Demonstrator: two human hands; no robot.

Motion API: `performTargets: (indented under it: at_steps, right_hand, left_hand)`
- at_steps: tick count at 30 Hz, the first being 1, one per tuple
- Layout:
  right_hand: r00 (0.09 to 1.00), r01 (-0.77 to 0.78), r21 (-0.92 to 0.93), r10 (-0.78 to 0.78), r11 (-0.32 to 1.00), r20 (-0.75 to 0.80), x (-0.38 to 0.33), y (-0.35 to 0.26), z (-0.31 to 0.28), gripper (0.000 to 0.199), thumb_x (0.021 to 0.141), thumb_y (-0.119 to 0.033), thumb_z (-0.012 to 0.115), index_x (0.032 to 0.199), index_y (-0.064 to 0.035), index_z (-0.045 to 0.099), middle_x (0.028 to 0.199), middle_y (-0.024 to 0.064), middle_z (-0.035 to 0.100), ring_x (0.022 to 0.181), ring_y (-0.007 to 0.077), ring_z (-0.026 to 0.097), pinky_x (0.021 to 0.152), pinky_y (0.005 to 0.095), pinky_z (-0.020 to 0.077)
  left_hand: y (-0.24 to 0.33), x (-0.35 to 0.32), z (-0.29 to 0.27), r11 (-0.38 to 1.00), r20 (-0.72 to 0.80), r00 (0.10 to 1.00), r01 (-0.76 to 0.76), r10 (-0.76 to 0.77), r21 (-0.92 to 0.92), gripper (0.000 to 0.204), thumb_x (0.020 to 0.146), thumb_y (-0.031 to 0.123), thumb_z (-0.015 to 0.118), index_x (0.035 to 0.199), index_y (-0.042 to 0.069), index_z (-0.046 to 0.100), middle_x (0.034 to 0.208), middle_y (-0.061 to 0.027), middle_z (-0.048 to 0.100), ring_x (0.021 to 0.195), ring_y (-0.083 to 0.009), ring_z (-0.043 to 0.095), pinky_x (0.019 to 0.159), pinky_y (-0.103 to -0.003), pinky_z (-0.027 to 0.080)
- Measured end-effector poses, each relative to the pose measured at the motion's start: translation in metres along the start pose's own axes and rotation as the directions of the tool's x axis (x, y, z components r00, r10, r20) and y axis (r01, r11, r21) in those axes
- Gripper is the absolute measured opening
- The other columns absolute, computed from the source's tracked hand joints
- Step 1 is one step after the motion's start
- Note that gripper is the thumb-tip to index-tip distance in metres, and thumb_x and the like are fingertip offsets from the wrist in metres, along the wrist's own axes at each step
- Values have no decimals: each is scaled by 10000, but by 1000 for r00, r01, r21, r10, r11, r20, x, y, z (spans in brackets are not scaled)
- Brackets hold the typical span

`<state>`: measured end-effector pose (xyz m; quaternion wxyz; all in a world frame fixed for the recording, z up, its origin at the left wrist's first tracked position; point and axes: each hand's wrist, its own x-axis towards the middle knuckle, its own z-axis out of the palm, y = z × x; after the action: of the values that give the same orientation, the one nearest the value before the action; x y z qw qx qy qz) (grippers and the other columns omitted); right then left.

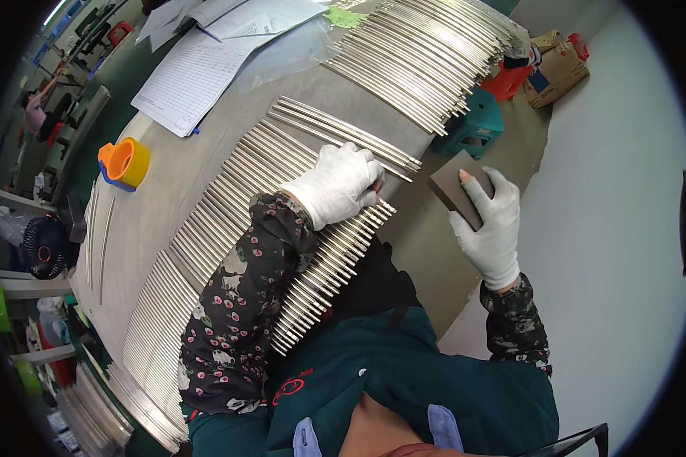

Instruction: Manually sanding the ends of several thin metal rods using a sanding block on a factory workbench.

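My left hand [335, 185], in a white glove with bare fingertips, lies over a row of shiny metal rods [240, 179] on the table. Its fingers are curled down at the right-hand ends, closed on a metal rod that the hand mostly hides. Just beyond it, a few rods [343, 133] lie apart from the row. Off the table's right edge, my right hand [494, 221], gloved the same way, grips a grey-brown sanding block [459, 183]. The block is held apart from the rods.
A larger batch of rods [419, 57] lies at the far right. Paper sheets [198, 76] and a yellow tape roll [133, 161] rest on the table [160, 206]. A teal stool [472, 126] and a cardboard box [558, 72] stand beyond the right edge. A white wall [610, 228] rises at right.
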<state>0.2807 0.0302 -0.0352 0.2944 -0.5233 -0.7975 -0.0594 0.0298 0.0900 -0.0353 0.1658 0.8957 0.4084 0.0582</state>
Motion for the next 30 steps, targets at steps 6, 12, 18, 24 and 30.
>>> performTargets:
  at_steps: [6,12,18,24,30]
  right_hand:
    - [999,34,50,-35,998,15,2,-13,2,564,617,-147,741,1162,-128,593,1162,160,494,986,343,491,843,427,450]
    - [972,181,123,-197,976,131,8,-36,6,558,600,-211,752,1135,-135,612,1156,190,511,981,346,516,810,430,452]
    - [947,253,154,-277,955,165,9,-46,0,512,619,-193,737,1115,-130,623,1159,196,513,978,337,508,800,414,437]
    - [990,130,-14,-129,991,47,17,-26,2,505,605,-199,746,1094,-145,630,1160,176,512,970,335,514,807,420,443]
    - [999,11,-166,-15,986,-28,16,-11,7,505,605,-208,748,1094,-167,630,1168,183,511,976,336,523,804,406,444]
  left_hand:
    - [-11,3,19,990,-179,980,-104,86,-95,161,778,218,685,854,98,608,789,-61,595,810,-291,566,708,-399,458]
    - [-12,1,20,982,-283,948,-173,146,-74,130,769,185,675,832,92,611,796,-53,606,817,-275,578,695,-393,470]
    - [-12,3,21,981,-257,957,-165,134,-106,117,772,171,668,837,94,610,805,-58,613,823,-284,582,708,-403,466]
    - [-13,3,18,980,-245,960,-165,135,-107,113,805,201,643,840,98,613,805,-54,613,827,-283,577,713,-401,448]
    - [-10,4,18,981,-199,973,-143,116,-128,126,822,223,628,832,97,616,803,-54,611,830,-273,574,717,-407,434]
